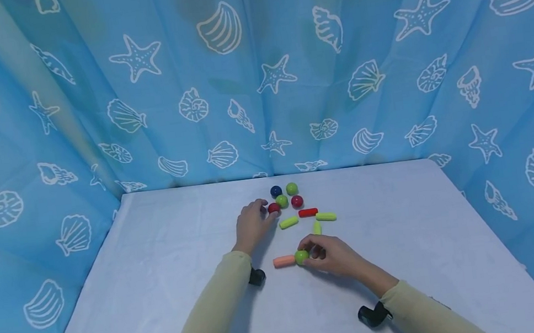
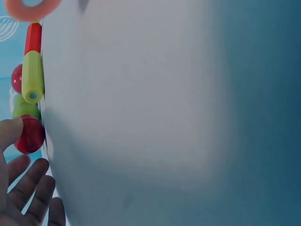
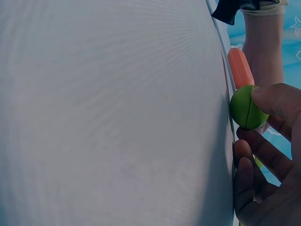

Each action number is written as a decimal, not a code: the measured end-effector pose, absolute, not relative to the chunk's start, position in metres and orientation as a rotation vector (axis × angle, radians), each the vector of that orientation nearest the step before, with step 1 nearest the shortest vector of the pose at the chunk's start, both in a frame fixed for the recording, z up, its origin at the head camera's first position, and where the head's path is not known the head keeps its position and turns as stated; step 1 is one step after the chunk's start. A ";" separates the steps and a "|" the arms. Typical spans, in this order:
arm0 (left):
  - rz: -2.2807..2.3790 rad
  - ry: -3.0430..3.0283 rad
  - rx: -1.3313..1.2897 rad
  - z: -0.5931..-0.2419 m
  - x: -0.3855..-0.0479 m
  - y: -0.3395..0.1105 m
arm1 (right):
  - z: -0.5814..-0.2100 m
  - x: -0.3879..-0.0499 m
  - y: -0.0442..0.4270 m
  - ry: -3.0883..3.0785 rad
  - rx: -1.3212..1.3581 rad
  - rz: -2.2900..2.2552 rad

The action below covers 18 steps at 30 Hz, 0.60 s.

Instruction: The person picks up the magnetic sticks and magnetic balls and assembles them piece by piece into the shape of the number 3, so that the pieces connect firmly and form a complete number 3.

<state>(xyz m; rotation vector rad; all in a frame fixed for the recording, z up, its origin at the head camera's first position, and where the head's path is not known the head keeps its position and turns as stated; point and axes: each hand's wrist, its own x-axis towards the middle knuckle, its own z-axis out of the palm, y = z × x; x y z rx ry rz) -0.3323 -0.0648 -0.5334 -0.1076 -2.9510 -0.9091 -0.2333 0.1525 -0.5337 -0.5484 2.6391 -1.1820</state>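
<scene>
In the head view my left hand point(image 1: 253, 227) is at a red ball point(image 1: 274, 208). The left wrist view shows its thumb touching the red ball point(image 2: 31, 135), with the other fingers spread below, apart from the ball. My right hand point(image 1: 334, 256) pinches a green ball point(image 1: 301, 257) between thumb and index finger. That green ball point(image 3: 247, 107) lies against the end of an orange stick point(image 3: 241, 68) in the right wrist view; the same orange stick point(image 1: 284, 261) points left in the head view.
Beyond the hands are a blue ball point(image 1: 276, 191), two green balls point(image 1: 292, 188) and another red ball point(image 1: 297, 201). A red stick point(image 1: 308, 212) and several yellow-green sticks point(image 1: 326, 217) lie between the hands and to the right. A shell-print curtain point(image 1: 280, 115) stands behind the table point(image 1: 166, 245).
</scene>
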 end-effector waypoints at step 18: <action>-1.009 -2.913 -0.140 -0.531 -0.331 -0.061 | -0.532 -0.231 0.153 2.640 -0.534 -1.188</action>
